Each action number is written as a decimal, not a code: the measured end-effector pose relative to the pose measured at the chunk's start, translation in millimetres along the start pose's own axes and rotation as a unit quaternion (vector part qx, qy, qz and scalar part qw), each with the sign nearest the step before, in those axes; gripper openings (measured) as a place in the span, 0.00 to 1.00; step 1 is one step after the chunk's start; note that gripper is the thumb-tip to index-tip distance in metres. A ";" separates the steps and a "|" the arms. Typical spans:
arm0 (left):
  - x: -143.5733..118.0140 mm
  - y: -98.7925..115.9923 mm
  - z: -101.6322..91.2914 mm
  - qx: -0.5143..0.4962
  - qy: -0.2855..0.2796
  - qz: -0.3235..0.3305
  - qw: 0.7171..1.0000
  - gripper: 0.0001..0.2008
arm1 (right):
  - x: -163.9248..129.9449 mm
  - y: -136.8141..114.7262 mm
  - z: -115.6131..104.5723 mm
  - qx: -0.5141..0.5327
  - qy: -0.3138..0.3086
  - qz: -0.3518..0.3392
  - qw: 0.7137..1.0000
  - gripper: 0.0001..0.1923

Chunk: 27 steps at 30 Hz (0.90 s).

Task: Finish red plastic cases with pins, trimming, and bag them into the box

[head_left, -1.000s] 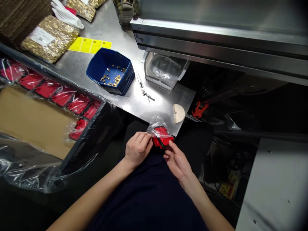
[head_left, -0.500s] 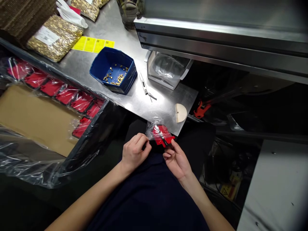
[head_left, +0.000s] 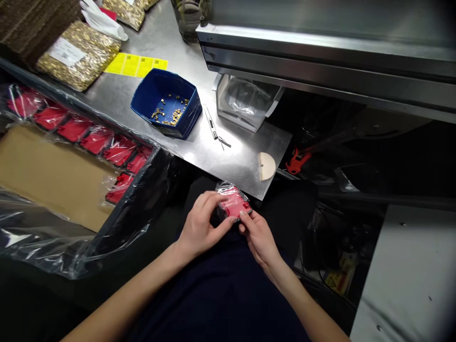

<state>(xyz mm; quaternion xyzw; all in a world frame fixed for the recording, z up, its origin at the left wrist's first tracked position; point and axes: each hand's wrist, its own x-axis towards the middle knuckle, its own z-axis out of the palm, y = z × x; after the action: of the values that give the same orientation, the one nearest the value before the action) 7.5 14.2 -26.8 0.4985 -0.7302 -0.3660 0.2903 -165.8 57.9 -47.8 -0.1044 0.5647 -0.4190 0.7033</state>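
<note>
Over my lap I hold a small red plastic part in a clear bag [head_left: 233, 202] with both hands. My left hand [head_left: 201, 225] grips its left side, thumb across the front. My right hand [head_left: 258, 235] pinches its lower right edge with the fingertips. The bag's loose plastic is folded down against the part. The piece sits just in front of the steel table's near edge [head_left: 228, 178].
A blue bin with small brass pieces [head_left: 164, 107] stands on the table, with a utility knife [head_left: 213, 130], a white tray holding plastic [head_left: 244, 102] and a beige disc [head_left: 266, 166]. At left a plastic-lined box [head_left: 53, 175] holds bagged red parts [head_left: 96, 140]. Bags of brass parts [head_left: 76, 54] lie far left.
The bag's loose top, sticking up before, now lies flat on the red part. My left hand has moved onto the part and both hands closed in around it.
</note>
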 end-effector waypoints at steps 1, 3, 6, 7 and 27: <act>3.1 -2.5 3.1 0.019 0.001 -0.025 1.000 0.16 | -0.4 0.3 -0.1 -0.037 -0.003 -0.013 0.999 0.15; 6.9 -8.0 9.6 0.033 -0.003 -0.057 0.998 0.08 | -2.3 -0.4 -0.9 -0.106 -0.007 -0.037 0.994 0.14; 5.1 -10.5 16.5 0.017 0.011 -0.061 0.998 0.06 | -8.1 -5.5 -1.9 -0.211 -0.007 -0.066 0.975 0.11; 3.3 -9.1 17.6 0.010 0.019 -0.055 0.998 0.06 | -10.5 -8.4 -1.6 -0.283 -0.005 -0.086 0.955 0.09; -33.3 -31.6 7.2 -0.263 -0.083 -0.373 0.886 0.24 | -15.2 -22.0 11.2 -0.684 -0.242 -0.271 0.632 0.08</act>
<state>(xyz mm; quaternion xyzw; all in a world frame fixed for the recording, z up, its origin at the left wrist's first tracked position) 29.2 39.8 -58.8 0.6072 -0.3884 -0.6662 0.1914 -166.5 51.2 -19.5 -0.8018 0.4450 -0.0440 0.3965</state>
